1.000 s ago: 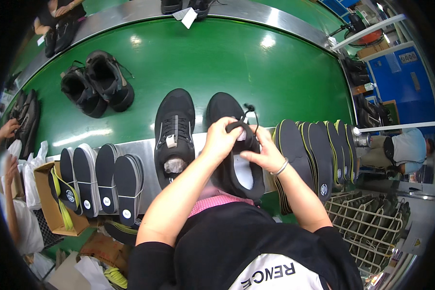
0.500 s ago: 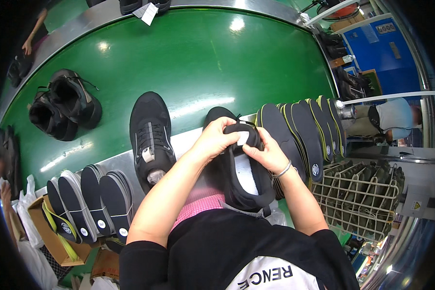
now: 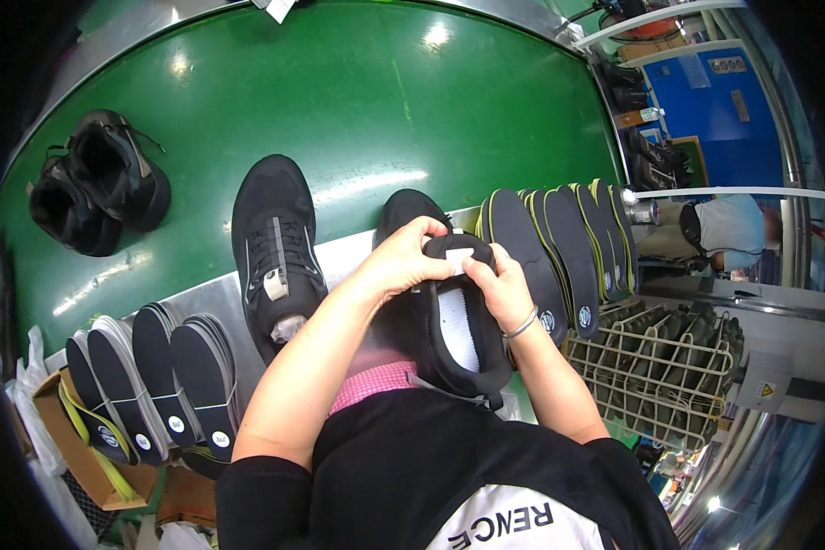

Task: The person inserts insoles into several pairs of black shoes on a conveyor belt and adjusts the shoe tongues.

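Observation:
A black shoe [image 3: 419,341] stands in front of me, its toe pointing away and its opening toward me. The white lining shows inside. My left hand [image 3: 405,261] pinches the left side of the shoe's tongue, thumb on its inner face. On the other side my right hand [image 3: 506,291] grips the tongue, its thumb pressed at the edge of a white label [image 3: 459,258]. The fingertips behind the tongue are hidden. To the left lies another black shoe [image 3: 273,234], laced, with a beige tab on its tongue and clear plastic in its opening.
Stacks of black insoles with yellow-green edges [image 3: 520,240] line the right side. Grey-edged insole stacks [image 3: 202,371] stand at left, by a cardboard box [image 3: 110,486]. A dark pair of shoes [image 3: 110,183] rests on the green table [image 3: 339,101]. A wire basket [image 3: 646,385] stands at right.
My right thumb has moved up onto the edge of the white label. Both hands keep hold of the tongue. The whole view has shifted a little, so the things sit further left.

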Tool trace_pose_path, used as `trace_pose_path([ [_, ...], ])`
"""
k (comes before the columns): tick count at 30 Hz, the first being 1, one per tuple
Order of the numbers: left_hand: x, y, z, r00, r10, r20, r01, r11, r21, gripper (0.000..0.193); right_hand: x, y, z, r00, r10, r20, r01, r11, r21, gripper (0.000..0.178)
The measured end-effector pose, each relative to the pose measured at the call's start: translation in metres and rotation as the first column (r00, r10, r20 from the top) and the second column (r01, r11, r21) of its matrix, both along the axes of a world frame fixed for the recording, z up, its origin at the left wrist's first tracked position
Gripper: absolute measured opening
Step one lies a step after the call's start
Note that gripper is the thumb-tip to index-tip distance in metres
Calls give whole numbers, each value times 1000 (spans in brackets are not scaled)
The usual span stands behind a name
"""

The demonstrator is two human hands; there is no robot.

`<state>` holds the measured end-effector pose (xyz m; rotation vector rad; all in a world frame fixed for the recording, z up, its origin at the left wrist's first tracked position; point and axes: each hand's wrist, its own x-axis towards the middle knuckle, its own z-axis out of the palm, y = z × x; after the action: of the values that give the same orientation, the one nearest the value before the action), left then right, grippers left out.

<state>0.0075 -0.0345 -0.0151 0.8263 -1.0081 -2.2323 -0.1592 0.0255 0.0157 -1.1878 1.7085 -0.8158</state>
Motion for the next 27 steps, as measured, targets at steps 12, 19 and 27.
trace_pose_path([
  [12,1,-3,1,996,-45,76,43,999,33,59,3,0,12,991,-22,135,5,991,131,31],
  [19,-2,-2,-6,997,-20,69,20,1000,1,56,0,0,6,994,-9,111,-1,996,89,33],
  [27,-3,-2,-6,998,-12,62,11,1000,16,57,1,0,6,997,-7,77,1,996,87,33],
])
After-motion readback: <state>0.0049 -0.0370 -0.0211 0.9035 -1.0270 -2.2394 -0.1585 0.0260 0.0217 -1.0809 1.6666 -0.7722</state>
